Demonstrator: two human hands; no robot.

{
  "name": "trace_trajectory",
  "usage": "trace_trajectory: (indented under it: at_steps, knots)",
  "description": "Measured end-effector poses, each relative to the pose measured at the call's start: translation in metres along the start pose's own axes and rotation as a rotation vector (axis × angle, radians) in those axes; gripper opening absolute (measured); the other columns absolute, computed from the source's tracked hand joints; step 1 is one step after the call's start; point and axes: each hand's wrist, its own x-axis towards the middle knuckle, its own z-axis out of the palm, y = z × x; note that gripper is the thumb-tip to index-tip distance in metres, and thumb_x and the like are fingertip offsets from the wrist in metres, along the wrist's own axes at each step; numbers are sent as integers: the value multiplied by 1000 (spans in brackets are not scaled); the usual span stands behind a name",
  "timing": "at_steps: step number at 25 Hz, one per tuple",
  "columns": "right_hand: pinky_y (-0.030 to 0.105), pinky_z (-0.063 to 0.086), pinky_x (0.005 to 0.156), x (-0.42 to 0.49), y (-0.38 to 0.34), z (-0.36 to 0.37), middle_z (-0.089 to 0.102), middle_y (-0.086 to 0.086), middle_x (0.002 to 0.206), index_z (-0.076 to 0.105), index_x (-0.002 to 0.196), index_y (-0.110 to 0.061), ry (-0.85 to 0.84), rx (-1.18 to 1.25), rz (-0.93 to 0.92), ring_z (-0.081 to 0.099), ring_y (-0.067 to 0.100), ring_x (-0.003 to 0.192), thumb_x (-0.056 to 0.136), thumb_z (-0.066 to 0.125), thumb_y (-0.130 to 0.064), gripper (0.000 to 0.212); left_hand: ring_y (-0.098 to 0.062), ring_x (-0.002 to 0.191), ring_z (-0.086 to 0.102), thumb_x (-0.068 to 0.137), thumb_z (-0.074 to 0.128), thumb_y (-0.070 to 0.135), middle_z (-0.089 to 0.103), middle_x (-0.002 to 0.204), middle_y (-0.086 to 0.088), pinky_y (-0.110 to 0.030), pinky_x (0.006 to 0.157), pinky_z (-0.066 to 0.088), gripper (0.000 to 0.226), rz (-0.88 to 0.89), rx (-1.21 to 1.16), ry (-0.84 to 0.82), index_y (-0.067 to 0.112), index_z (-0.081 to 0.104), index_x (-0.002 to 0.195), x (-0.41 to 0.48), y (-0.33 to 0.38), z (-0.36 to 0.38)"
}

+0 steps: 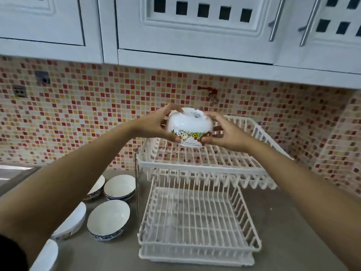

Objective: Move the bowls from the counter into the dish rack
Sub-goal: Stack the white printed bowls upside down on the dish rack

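My left hand (154, 125) and right hand (224, 132) clasp a white cartoon bowl (189, 127) between them, upside down, fingers curled round its sides, thumbs at the rim. It hangs over the rack's (199, 210) upper tier, not touching the wires. Below my left forearm, more bowls (108, 219) sit on the counter (293, 231), just left of the rack. Both tiers hold nothing.

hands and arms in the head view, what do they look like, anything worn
Two bare hands, the left hand and right hand, with no gloves, rings or watch visible. Both forearms are bare. Only a dark sleeve edge shows on the left arm at the bottom corner.
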Motion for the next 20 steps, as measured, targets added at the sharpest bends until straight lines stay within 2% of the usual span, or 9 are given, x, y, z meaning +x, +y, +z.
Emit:
trace_trajectory:
  at_steps: [3, 5, 7, 11, 15, 20]
  knots:
    - [40, 51, 86, 26, 22, 10, 46, 4, 132, 36, 112, -39, -148, -94, -7, 54, 24, 110, 70, 78, -41, 60, -18, 96, 57, 66, 85, 21, 48, 115, -2, -16, 67, 53, 75, -86, 234, -82, 31, 30, 117, 24, -10, 8]
    - [34, 47, 71, 41, 30, 16, 48, 3, 123, 35, 105, -35, -186, -222, -21, 53, 22, 101, 67, 80, -41, 59, -16, 85, 54, 64, 86, 25, 51, 104, 0, -15, 59, 42, 77, -129, 380, -89, 27, 30, 116, 36, -17, 13]
    - [30, 40, 63, 56, 36, 21, 48, 3, 118, 34, 104, -31, -210, -278, -26, 49, 19, 95, 67, 81, -39, 60, -17, 84, 52, 62, 87, 28, 53, 103, -1, -19, 59, 40, 79, -177, 450, -103, 23, 29, 117, 47, -21, 17]
    - [41, 49, 81, 74, 48, 29, 49, 2, 119, 35, 113, -28, -321, -301, 1, 52, 22, 99, 69, 79, -40, 64, -18, 89, 54, 61, 85, 37, 54, 105, 0, -28, 73, 42, 83, -307, 544, -162, 22, 35, 126, 58, -26, 20]
    - [41, 49, 80, 83, 51, 27, 51, 1, 119, 33, 113, -32, -355, -288, 20, 54, 23, 99, 69, 79, -41, 65, -17, 92, 55, 58, 85, 41, 57, 116, -1, -30, 78, 45, 92, -344, 540, -175, 24, 35, 134, 66, -28, 16]
    - [45, 49, 89, 87, 54, 23, 52, 2, 126, 33, 113, -32, -391, -284, 64, 55, 24, 104, 61, 83, -45, 73, -19, 94, 55, 60, 85, 36, 56, 127, -6, -32, 85, 49, 94, -365, 515, -150, 23, 33, 137, 67, -23, 19]
